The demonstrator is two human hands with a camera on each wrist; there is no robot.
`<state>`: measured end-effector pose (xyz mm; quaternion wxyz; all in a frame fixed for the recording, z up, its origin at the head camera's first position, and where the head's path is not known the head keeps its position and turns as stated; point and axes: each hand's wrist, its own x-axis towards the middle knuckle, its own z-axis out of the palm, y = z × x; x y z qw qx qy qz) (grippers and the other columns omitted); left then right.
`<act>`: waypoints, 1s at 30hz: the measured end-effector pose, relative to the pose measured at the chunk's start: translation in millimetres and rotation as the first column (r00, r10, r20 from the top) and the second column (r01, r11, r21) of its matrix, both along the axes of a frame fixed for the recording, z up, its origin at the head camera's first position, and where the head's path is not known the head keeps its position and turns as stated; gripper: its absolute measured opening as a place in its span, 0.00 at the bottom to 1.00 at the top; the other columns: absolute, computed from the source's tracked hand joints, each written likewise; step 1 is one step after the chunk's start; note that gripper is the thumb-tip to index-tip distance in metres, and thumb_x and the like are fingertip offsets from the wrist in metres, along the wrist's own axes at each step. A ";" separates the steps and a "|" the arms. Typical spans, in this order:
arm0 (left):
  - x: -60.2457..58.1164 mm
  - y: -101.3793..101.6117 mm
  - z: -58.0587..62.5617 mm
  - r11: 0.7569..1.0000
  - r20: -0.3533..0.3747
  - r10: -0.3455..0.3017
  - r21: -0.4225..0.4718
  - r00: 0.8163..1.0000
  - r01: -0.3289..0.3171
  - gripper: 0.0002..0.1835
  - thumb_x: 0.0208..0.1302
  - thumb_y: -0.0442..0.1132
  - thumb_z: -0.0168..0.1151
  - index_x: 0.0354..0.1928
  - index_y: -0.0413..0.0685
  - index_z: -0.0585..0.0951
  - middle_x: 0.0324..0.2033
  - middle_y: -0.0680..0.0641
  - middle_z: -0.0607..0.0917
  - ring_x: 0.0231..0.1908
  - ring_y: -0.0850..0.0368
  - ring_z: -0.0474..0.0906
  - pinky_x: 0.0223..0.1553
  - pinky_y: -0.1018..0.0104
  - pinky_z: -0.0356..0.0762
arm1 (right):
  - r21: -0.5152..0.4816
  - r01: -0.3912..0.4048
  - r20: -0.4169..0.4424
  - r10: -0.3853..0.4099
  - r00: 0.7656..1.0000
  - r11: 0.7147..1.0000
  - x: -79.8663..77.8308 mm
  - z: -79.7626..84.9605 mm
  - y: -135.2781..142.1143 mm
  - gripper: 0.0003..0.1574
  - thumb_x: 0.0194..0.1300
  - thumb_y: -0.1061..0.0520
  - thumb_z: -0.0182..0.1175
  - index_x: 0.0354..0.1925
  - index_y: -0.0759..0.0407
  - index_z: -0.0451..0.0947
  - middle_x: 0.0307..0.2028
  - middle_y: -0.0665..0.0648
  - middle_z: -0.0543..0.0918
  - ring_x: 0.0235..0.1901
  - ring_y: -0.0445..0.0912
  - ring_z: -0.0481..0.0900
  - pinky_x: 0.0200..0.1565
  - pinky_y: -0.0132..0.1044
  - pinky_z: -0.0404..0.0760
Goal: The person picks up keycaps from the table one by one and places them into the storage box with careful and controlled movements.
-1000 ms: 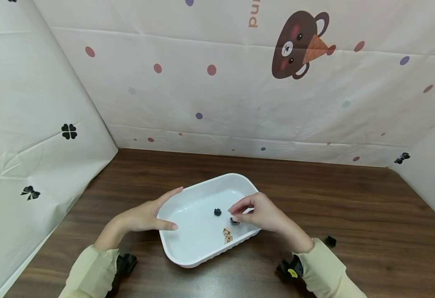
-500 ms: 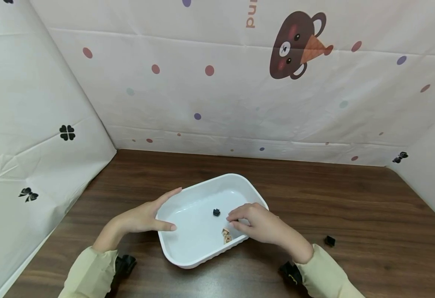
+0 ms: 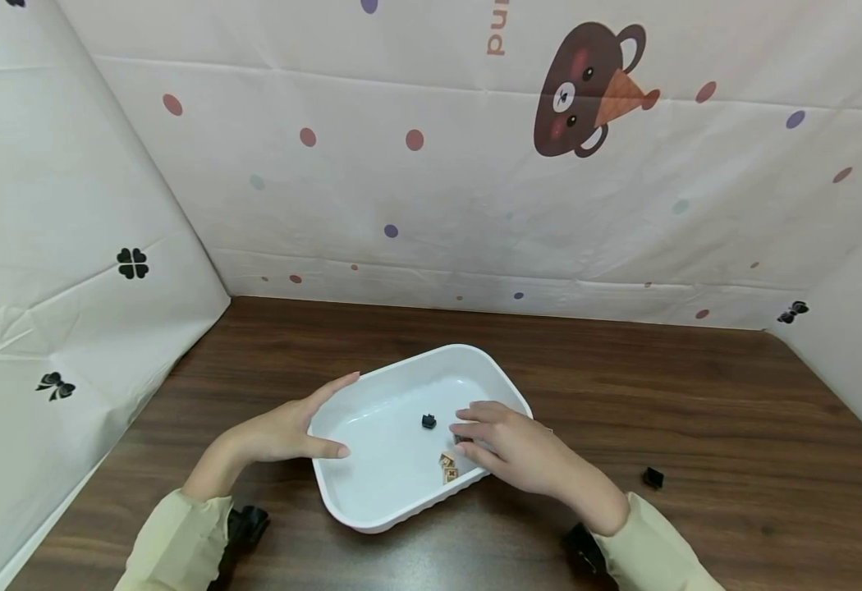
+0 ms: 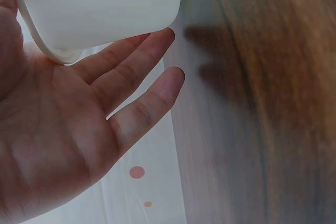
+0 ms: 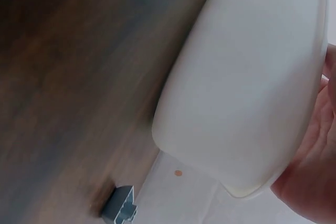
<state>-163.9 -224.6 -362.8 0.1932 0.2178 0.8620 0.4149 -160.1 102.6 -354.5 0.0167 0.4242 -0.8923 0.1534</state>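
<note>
A white rectangular tray (image 3: 379,427) stands at an angle on the brown table. My left hand (image 3: 283,431) spans its left corner, thumb over the rim and the other fingers straight along the outer wall. In the left wrist view those fingers (image 4: 144,111) stretch beneath the tray wall. My right hand (image 3: 515,447) reaches over the tray's right rim with its fingers spread. Under its fingertips a small dark block (image 3: 462,439) is partly hidden. Left of it lies a small black block (image 3: 428,421). Two tan pieces with brown markings (image 3: 451,474) lie near the front wall.
Another small dark block (image 3: 653,478) lies on the table to the right of the tray; its hollow side shows in the right wrist view (image 5: 119,205). White printed sheets (image 3: 401,189) wall off the back and sides of the table (image 3: 623,369).
My right hand has shifted slightly toward the front, and its fingers, earlier pinched together at the dark block, have spread apart. The left hand and tray have stayed in place.
</note>
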 end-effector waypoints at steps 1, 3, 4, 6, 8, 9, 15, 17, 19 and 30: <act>0.0 0.0 -0.1 1.000 0.000 0.000 0.001 1.000 0.000 0.50 0.53 0.49 0.66 0.71 0.58 0.45 0.65 0.37 0.58 0.57 0.43 0.65 0.53 0.43 0.62 | 0.006 0.000 -0.011 0.000 1.000 1.000 0.6 -0.2 0.7 0.21 0.67 0.50 0.50 0.50 0.61 0.78 0.53 0.60 0.76 0.58 0.56 0.68 0.57 0.48 0.64; -0.1 -0.1 -0.3 1.000 0.000 0.000 0.000 1.000 0.000 0.50 0.53 0.49 0.66 0.71 0.58 0.45 0.65 0.37 0.59 0.56 0.44 0.66 0.53 0.43 0.63 | 0.015 0.001 -0.037 -0.001 0.999 1.000 1.7 -0.7 2.1 0.23 0.68 0.48 0.49 0.51 0.61 0.77 0.54 0.61 0.75 0.59 0.58 0.66 0.58 0.49 0.62; -0.1 -0.1 -0.4 1.000 0.001 0.000 0.001 1.000 0.000 0.50 0.53 0.49 0.66 0.71 0.58 0.45 0.64 0.37 0.59 0.56 0.44 0.66 0.53 0.44 0.63 | 0.016 0.004 -0.048 -0.003 0.999 1.000 2.1 -1.1 2.9 0.23 0.68 0.47 0.48 0.52 0.61 0.77 0.55 0.61 0.75 0.60 0.58 0.64 0.59 0.50 0.61; -0.2 -0.2 -0.5 1.000 0.004 0.000 0.003 1.000 0.000 0.50 0.53 0.49 0.67 0.71 0.58 0.45 0.64 0.38 0.60 0.55 0.45 0.67 0.53 0.44 0.63 | 0.015 0.013 -0.068 -0.012 0.998 1.000 3.3 -2.0 4.8 0.25 0.69 0.46 0.47 0.52 0.61 0.76 0.56 0.61 0.74 0.61 0.59 0.62 0.60 0.50 0.59; -0.3 -0.3 -0.5 1.000 0.005 0.001 0.000 1.000 -0.001 0.50 0.52 0.49 0.67 0.71 0.59 0.45 0.64 0.38 0.60 0.55 0.45 0.67 0.53 0.44 0.63 | 0.016 0.021 -0.093 -0.019 0.995 1.000 4.2 -3.1 6.6 0.26 0.69 0.45 0.47 0.53 0.61 0.76 0.57 0.61 0.73 0.62 0.60 0.60 0.60 0.50 0.58; -0.4 -0.3 -0.5 1.000 0.005 0.002 0.000 1.000 -0.002 0.50 0.52 0.49 0.67 0.71 0.59 0.45 0.64 0.38 0.59 0.56 0.45 0.66 0.53 0.44 0.63 | 0.019 0.026 -0.105 -0.024 0.994 0.999 4.6 -3.5 7.4 0.26 0.69 0.45 0.47 0.53 0.60 0.76 0.57 0.61 0.72 0.62 0.60 0.60 0.61 0.51 0.58; -1.1 -0.5 -1.2 1.000 0.009 0.002 0.006 1.000 -0.002 0.50 0.52 0.49 0.67 0.71 0.59 0.45 0.64 0.38 0.60 0.56 0.45 0.67 0.52 0.45 0.63 | 0.069 0.082 -0.123 -0.073 0.990 0.994 7.6 -4.8 11.0 0.29 0.69 0.42 0.45 0.59 0.56 0.70 0.62 0.59 0.67 0.65 0.60 0.53 0.62 0.53 0.53; -1.2 -0.7 -1.2 1.000 0.012 0.000 0.009 1.000 0.000 0.50 0.53 0.49 0.67 0.71 0.60 0.45 0.64 0.38 0.60 0.55 0.45 0.67 0.52 0.45 0.64 | 0.080 0.101 -0.106 -0.092 0.990 0.992 8.5 -4.8 11.5 0.30 0.69 0.41 0.44 0.62 0.55 0.67 0.64 0.58 0.64 0.66 0.59 0.50 0.63 0.53 0.51; -1.2 -0.7 -1.2 1.000 0.012 -0.001 0.010 1.000 0.001 0.50 0.53 0.49 0.67 0.71 0.60 0.45 0.64 0.38 0.59 0.55 0.45 0.67 0.52 0.45 0.64 | 0.089 0.115 -0.097 -0.107 0.990 0.989 9.4 -4.3 12.0 0.32 0.69 0.40 0.44 0.64 0.54 0.64 0.65 0.58 0.62 0.67 0.58 0.47 0.63 0.54 0.49; -1.4 -0.4 -0.9 1.000 0.013 0.001 0.008 1.000 -0.001 0.50 0.53 0.49 0.67 0.71 0.59 0.45 0.63 0.37 0.61 0.53 0.47 0.69 0.52 0.45 0.64 | 0.086 0.151 -0.120 -0.140 0.983 0.985 10.8 -4.6 21.0 0.34 0.68 0.38 0.43 0.65 0.53 0.62 0.66 0.59 0.60 0.68 0.57 0.44 0.63 0.55 0.48</act>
